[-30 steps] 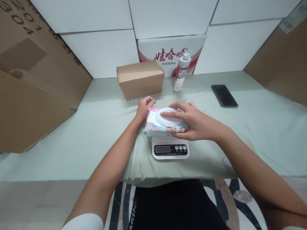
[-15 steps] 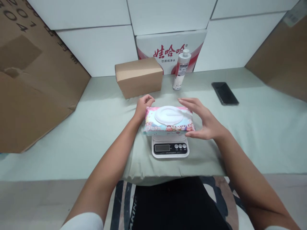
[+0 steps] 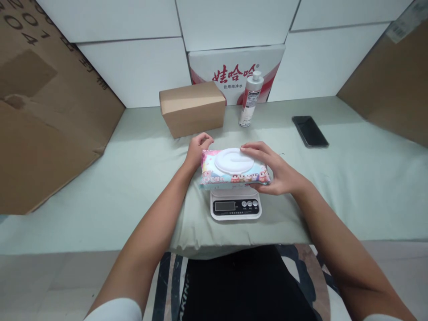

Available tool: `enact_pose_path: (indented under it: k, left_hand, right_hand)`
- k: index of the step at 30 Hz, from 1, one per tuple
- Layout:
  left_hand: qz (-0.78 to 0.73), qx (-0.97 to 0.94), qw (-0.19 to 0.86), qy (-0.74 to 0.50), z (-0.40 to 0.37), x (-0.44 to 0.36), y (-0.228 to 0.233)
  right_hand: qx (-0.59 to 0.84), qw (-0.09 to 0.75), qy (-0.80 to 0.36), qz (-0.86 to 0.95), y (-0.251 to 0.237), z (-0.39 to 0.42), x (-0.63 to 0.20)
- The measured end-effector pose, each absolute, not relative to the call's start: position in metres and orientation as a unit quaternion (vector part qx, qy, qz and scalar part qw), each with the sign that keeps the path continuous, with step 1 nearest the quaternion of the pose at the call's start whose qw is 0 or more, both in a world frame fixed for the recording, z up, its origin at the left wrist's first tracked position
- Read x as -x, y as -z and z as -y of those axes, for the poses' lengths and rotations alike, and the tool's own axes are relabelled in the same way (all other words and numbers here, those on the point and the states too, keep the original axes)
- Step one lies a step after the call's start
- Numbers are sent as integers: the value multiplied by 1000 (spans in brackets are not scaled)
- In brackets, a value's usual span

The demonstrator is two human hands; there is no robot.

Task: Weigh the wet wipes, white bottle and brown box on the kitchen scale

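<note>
A pack of wet wipes with a white oval lid and cartoon figures lies flat on top of a white kitchen scale, hiding most of its platform. The scale's dark display and round buttons show in front. My right hand grips the pack's right end, with fingers over the top near the lid and the thumb low on the front side. At the pack's left end, my left hand rests on the cloth with its fingers curled in, and nothing shows in them.
Behind stand a small brown cardboard box, a white and red bottle and a printed white carton against the wall. A black phone lies to the right. Large cardboard sheets flank the cloth-covered table.
My right hand has moved left and closed from an open spread onto the right end of the wipes pack. The left hand stays beside the pack.
</note>
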State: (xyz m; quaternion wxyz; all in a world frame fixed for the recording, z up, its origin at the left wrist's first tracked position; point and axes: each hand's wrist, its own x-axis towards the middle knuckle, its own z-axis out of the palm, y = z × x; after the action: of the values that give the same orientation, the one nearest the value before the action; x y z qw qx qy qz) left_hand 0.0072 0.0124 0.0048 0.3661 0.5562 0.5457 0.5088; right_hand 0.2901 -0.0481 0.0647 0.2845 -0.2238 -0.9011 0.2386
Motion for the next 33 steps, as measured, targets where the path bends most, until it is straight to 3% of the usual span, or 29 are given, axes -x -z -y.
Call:
enact_pose_path:
  k: [11,17,23,28,33]
  left_hand:
    - [-540,-550,377,-514,-11,-7,-8]
    - [-533,-557,380,-511,-11,-8,-10]
    - [-533,-545,390,-517,-13,-9,-9]
    - [-536,-560,367,-515,-10,-9,-11]
    - [-546,-575,343,-504,-9,-9,-12]
  right_hand:
    - [242,263,-196,913,-80,56,-287]
    - [249,135,-92,955,-123,66,-243]
    - [284,20,-52,957,-135,64,-204]
    - [380,89,-215,895,-145,61,-230]
    - [564,203,-442,667,-146,53,-295]
